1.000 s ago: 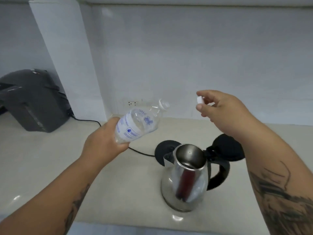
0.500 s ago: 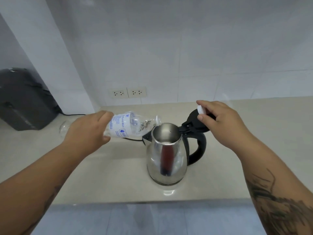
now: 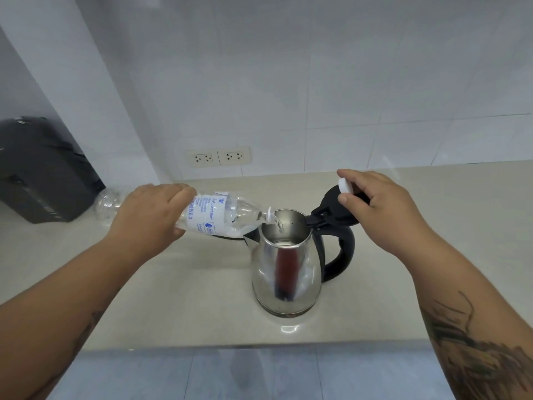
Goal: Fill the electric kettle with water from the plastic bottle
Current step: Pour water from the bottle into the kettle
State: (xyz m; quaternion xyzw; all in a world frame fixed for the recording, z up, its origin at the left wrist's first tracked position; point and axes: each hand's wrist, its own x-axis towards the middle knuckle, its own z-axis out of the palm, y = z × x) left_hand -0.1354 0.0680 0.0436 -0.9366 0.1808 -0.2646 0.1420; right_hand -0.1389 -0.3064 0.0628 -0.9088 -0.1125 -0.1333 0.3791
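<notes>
One kettle (image 3: 287, 264) stands on the beige surface (image 3: 178, 298), lid (image 3: 334, 206) hinged back and mouth clear; one bottle (image 3: 213, 216) lies nearly level in the left hand (image 3: 150, 220), its neck over the kettle's rim, water running in; that grip is wrapped around the bottle's middle; the right hand (image 3: 375, 209) hovers above the lid, pinching one white cap (image 3: 344, 186); two sockets (image 3: 218, 157) sit on the tiled wall behind; one black appliance (image 3: 43, 171) stands far left, well apart.
</notes>
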